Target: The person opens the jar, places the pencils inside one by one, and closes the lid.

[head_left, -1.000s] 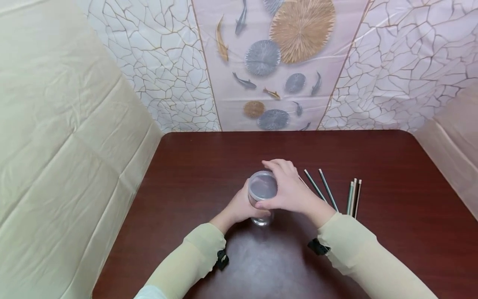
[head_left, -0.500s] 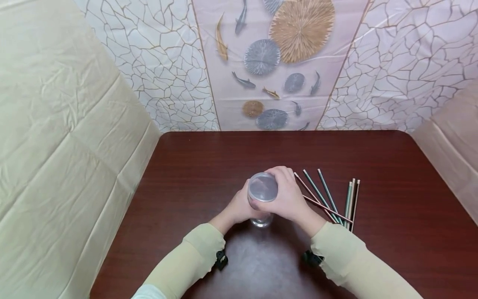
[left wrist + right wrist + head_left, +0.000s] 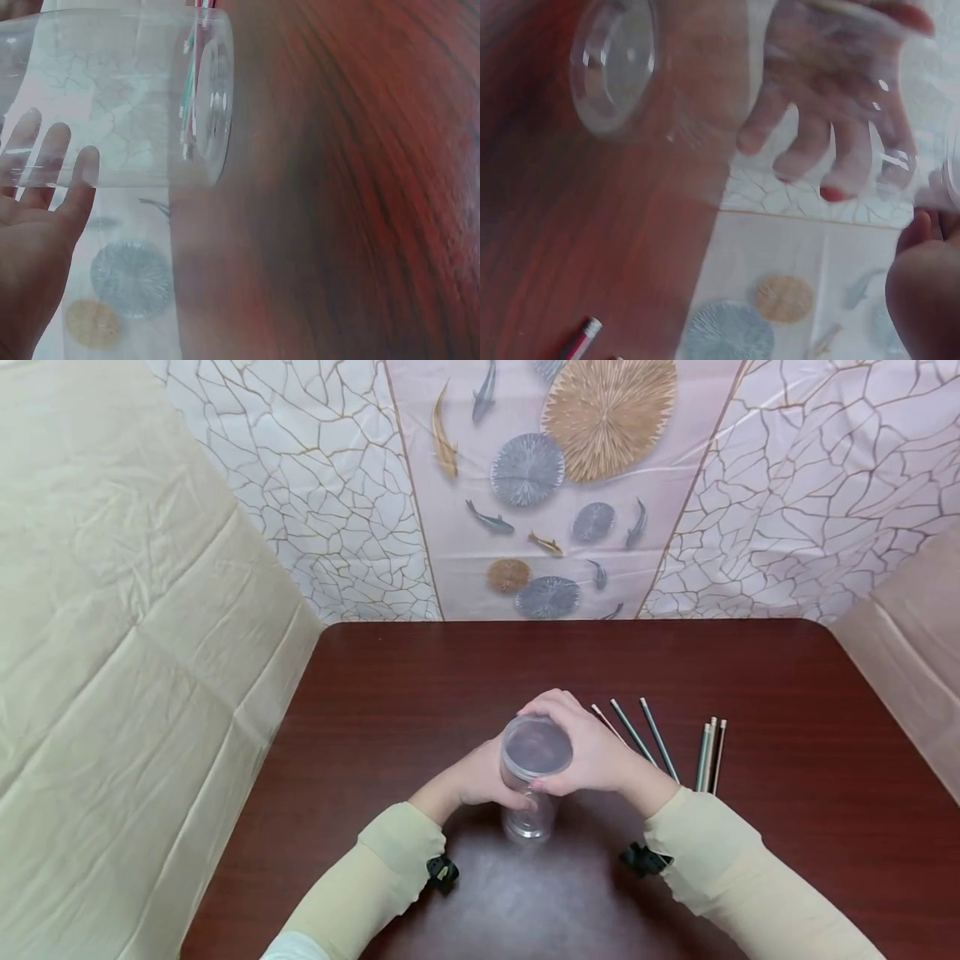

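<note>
A clear plastic jar, upright with a translucent round lid on top, is between both hands near the middle of the table. My left hand grips the jar's body from the left, and its fingers show through the clear wall in the right wrist view. Around the lid's rim curl the thumb and fingers of my right hand. In the left wrist view the jar looks see-through, with no contents visible. Whether its base touches the table I cannot tell.
Two green pencils lie spread behind my right forearm, with a partly hidden reddish one. Farther right lies a close group of pencils. The dark wood table meets a patterned cloth backdrop and a beige side wall.
The jar has come slightly closer to me and right. My right hand closed further around the lid, then its forearm swung back to the right, covering more of the pencils again.
</note>
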Motion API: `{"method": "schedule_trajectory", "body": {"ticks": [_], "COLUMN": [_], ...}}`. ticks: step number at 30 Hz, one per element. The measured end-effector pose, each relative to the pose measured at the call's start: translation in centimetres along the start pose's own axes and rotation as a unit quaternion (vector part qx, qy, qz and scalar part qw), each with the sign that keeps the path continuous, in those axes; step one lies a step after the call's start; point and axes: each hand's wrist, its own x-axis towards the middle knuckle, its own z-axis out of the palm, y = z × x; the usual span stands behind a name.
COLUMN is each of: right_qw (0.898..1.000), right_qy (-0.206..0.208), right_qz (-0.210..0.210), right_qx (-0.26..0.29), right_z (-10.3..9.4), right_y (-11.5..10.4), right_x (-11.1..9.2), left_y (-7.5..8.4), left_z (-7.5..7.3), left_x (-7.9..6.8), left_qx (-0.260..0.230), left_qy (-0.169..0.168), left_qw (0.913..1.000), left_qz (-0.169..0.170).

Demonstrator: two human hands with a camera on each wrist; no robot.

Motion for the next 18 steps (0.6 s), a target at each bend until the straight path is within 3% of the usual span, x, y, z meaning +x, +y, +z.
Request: {"method": "schedule_trajectory", "body": {"ticks": [4, 10, 13, 18], "right_qw": [0.999, 0.999, 0.997, 0.989], "right_qy": [-0.033, -0.043, -0.047, -0.031], "right_qz": [0.004, 0.007, 0.036, 0.119], "right_qx": [-0.002, -0.029, -0.04, -0.081], "right_z": [-1.2, -2.1, -2.2, -2.2], "right_y": [-0.2, -0.5, -0.7, -1.6], "right_x": [0.0, -0.6, -1.0, -1.1], "left_y": [0.4, 1.1, 1.3, 1.5], "left_z": [0.1, -0.3, -0.6, -1.0], "left_x": [-0.2, -0.5, -0.6, -0.6], "left_qx": [0.013, 0.052, 0.07, 0.106], "left_qy": [0.016, 0.035, 0.039, 0.053], "left_qw": [0.9997, 0.9977, 0.9961, 0.992], "left_qz": [-0.008, -0.026, -0.036, -0.044]}}
